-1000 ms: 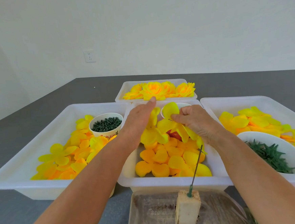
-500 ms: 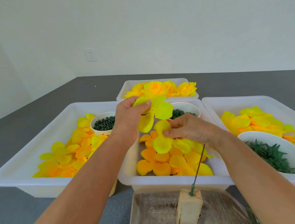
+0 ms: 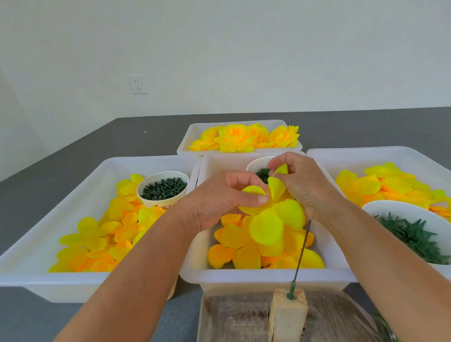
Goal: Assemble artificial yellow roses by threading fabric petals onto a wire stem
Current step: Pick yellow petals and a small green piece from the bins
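Both hands met over the middle tray (image 3: 197,267), and between them they held one yellow petal piece (image 3: 270,221). What the coming move turned on, as I judged it, was the wire stem (image 3: 301,254): it stood in a pale block (image 3: 287,319) close to the person, below and nearer than the hands, and it leaned up and to the right, so that its tip ended just under the heel of the right hand (image 3: 301,183). The petal piece hung just left of that tip and partly above it; whether the two touched could not be made out. To thread it, the middle of the piece would have to come over the tip and slide down along that slanted line.

The right hand was the nearer to the wire. Its fingers were curled and pinched on the upper lobes of the piece, its wrist bent down with the palm toward the person. The left hand (image 3: 221,198) came in from the left, fingers curled, its thumb pressed flat on a lobe, so that it too was closed on the same piece. The lower lobes drooped loose below both hands, over the loose petals (image 3: 241,253) in the tray.

Finished roses (image 3: 243,139) lay in the far tray (image 3: 189,136), well apart from the hands. Neither hand was free, so I judged both would carry the piece down together.
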Demonstrator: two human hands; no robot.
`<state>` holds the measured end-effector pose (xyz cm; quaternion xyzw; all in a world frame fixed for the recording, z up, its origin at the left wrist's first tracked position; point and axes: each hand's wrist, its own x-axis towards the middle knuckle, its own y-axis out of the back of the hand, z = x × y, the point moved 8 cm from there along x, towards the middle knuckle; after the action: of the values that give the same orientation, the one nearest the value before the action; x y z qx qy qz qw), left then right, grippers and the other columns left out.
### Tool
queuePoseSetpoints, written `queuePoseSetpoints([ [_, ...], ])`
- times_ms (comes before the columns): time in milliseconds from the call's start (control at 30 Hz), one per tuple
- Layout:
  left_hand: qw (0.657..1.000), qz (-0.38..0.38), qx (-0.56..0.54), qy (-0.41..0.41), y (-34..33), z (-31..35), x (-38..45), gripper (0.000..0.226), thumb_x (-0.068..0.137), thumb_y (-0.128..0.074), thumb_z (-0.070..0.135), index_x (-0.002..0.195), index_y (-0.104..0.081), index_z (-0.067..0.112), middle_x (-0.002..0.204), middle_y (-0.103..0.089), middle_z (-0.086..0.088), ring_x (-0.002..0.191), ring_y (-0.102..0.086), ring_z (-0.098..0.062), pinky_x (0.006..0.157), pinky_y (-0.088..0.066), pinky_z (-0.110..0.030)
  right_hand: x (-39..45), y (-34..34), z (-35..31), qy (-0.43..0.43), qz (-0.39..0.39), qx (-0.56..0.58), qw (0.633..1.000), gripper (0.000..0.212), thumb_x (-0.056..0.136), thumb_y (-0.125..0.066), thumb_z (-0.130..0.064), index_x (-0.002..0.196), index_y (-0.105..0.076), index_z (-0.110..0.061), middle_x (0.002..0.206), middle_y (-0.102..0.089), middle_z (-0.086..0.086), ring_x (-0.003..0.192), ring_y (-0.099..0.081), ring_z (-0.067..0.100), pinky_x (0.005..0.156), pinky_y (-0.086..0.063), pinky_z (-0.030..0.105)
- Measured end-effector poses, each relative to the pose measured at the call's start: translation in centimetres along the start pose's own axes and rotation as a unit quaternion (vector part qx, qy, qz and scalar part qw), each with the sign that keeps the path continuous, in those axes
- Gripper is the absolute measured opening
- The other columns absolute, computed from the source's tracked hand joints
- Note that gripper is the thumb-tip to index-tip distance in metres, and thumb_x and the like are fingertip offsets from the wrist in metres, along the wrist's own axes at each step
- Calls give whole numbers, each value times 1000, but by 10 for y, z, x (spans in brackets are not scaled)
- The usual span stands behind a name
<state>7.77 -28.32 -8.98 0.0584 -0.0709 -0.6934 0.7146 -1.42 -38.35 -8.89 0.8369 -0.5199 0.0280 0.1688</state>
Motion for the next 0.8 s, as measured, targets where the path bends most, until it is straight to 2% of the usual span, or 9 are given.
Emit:
queuePoseSetpoints([
  [67, 1000, 0, 17, -1, 0, -1, 0, 12, 81, -66, 3, 81, -66, 15, 76, -66, 4, 71, -60, -8, 64, -49, -21, -1, 3, -2, 7, 8, 37, 999, 22, 81, -67, -1, 78, -64, -22, 93, -64, 14, 85, -57, 26, 77, -50, 40],
  [133, 999, 19, 27, -4, 4, -1, 1, 11, 79, -68, 3, 82, -67, 13, 77, -68, 2, 73, -62, -8, 65, -50, -22, -2, -2, -5, 9, -28, 104, 994, 23, 79, -67, 2, 84, -65, -20, 91, -67, 17, 83, -59, 25, 78, -51, 42],
  [233, 998, 68, 18, -6, 12, -3, 1, 11, 77, -69, 3, 81, -69, 13, 73, -69, 0, 69, -63, -11, 64, -51, -25, -3, -8, -9, 13, -78, 173, 982, 29, 80, -63, 6, 97, -63, -18, 84, -73, 2, 76, -67, 16, 68, -55, 29],
  [300, 994, 106, 19, -21, 19, 0, 1, 12, 77, -69, 1, 76, -69, 13, 67, -68, 1, 64, -62, -10, 62, -49, -25, -3, -8, -9, 11, -82, 174, 981, 31, 80, -63, 7, 100, -63, -17, 85, -73, 1, 78, -67, 17, 67, -56, 28],
  [367, 989, 143, 14, -39, 26, 3, 0, 14, 78, -68, -1, 71, -66, 11, 64, -64, -2, 63, -58, -14, 63, -48, -26, -2, -5, -8, 8, -63, 167, 984, 28, 79, -66, 4, 97, -65, -18, 91, -71, 6, 86, -66, 24, 79, -54, 38],
  [467, 978, 200, -16, -53, 36, 6, -2, 14, 79, -67, -1, 72, -63, 10, 64, -60, -5, 60, -54, -14, 59, -47, -24, -3, -7, -6, -14, -71, 183, 980, 20, 75, -72, -12, 93, -68, -18, 98, -71, 9, 90, -64, 24, 86, -49, 44],
  [567, 966, 240, -57, -72, 43, 8, -5, 16, 81, -64, -3, 74, -64, 11, 64, -62, -1, 58, -56, -11, 54, -47, -20, -5, -14, -7, -25, -135, 192, 972, 42, 56, -77, -32, 95, -70, -18, 99, -71, 6, 86, -66, 19, 78, -53, 38],
  [633, 958, 261, -85, -81, 49, 8, -7, 17, 81, -62, -6, 77, -63, 10, 74, -62, -6, 69, -57, -18, 62, -50, -26, -7, -18, -7, -25, -164, 192, 967, 46, 53, -78, -30, 96, -70, -16, 101, -72, 6, 90, -68, 21, 79, -55, 36],
  [800, 953, 276, -81, -94, 51, 12, -10, 22, 80, -63, -7, 78, -64, 15, 87, -62, -7, 82, -58, -24, 71, -52, -35, -5, -15, 0, -42, -141, 162, 976, 23, 62, -72, -23, 84, -72, -15, 91, -73, 7, 91, -67, 24, 87, -51, 39],
])
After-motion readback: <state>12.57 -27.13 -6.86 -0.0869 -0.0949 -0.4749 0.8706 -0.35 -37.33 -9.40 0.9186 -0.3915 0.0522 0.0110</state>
